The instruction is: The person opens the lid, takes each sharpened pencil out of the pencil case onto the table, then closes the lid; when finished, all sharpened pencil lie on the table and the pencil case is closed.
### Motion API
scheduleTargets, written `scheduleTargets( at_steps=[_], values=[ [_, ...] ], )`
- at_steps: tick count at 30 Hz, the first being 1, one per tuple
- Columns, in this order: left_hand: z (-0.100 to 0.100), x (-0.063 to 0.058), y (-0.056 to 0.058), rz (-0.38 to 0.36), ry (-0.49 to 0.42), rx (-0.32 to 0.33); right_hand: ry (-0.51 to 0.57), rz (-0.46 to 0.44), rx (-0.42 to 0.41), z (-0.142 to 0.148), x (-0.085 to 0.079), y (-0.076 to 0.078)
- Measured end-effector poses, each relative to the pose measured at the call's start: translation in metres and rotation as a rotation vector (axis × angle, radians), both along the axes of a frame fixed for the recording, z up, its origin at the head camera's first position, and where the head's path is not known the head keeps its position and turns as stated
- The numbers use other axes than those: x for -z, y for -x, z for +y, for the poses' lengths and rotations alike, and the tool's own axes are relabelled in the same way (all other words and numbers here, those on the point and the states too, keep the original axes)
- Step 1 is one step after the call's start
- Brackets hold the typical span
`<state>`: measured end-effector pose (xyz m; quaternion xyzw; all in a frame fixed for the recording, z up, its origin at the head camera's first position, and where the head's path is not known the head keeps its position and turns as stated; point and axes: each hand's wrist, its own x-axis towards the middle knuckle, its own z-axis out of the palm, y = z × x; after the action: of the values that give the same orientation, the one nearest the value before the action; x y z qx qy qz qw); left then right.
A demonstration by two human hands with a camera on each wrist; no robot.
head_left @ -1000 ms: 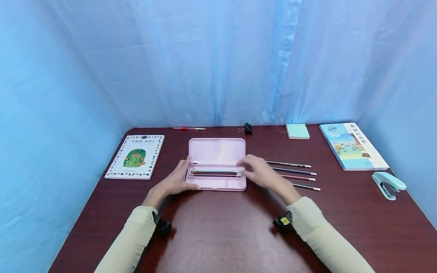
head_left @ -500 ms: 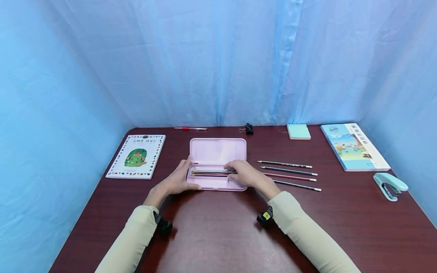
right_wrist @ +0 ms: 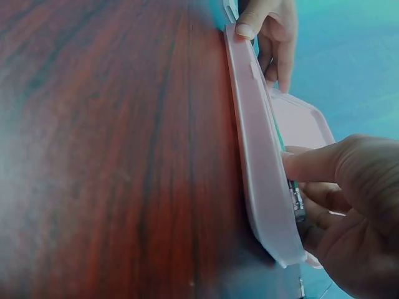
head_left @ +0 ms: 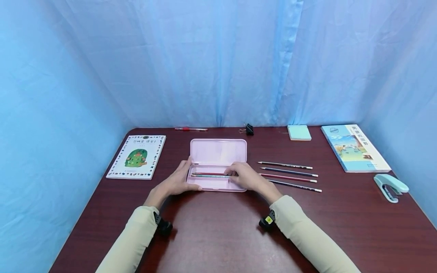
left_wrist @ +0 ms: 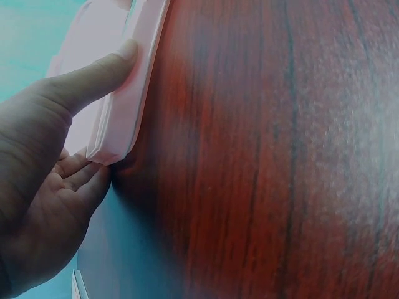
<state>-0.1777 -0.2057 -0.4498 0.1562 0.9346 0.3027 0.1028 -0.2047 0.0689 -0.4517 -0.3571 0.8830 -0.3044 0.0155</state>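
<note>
A pink pencil case (head_left: 209,184) lies on the table with its lid (head_left: 218,151) tipped back. My left hand (head_left: 175,181) grips its left end, thumb on the front wall (left_wrist: 118,131) and fingers round the corner. Inside the long compartment lie pencils, among them a green pencil (head_left: 209,176) and a dark reddish one (head_left: 208,173) just behind it. My right hand (head_left: 246,176) reaches over the right end and pinches the pencils by their right ends, which it hides in the head view. In the right wrist view, a pencil end (right_wrist: 297,198) shows between thumb and fingers.
Several pencils (head_left: 290,176) lie side by side right of the case. Behind are a red pen (head_left: 191,129), a black binder clip (head_left: 249,129) and sticky notes (head_left: 299,132). A booklet (head_left: 136,157) lies left; a blue book (head_left: 355,148) and stapler (head_left: 390,187) lie right.
My right hand has moved left from the case's right end onto the pencils inside. The pencils have shifted, with the green one now in front. My left hand stays put.
</note>
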Motion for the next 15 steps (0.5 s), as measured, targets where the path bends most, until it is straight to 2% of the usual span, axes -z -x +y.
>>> scheduleTargets(
  at_steps=[3,8,15],
  values=[
    [0.0,0.0,0.0,-0.009,0.0,0.002,0.045,-0.003,0.014,0.004,-0.001,0.0],
    [0.0,0.0,0.0,-0.021,0.003,-0.004,0.116,-0.029,0.068,0.022,-0.013,-0.004],
    [-0.001,-0.001,-0.001,-0.01,-0.003,-0.001,0.069,-0.061,0.173,0.086,-0.028,-0.015]
  ],
)
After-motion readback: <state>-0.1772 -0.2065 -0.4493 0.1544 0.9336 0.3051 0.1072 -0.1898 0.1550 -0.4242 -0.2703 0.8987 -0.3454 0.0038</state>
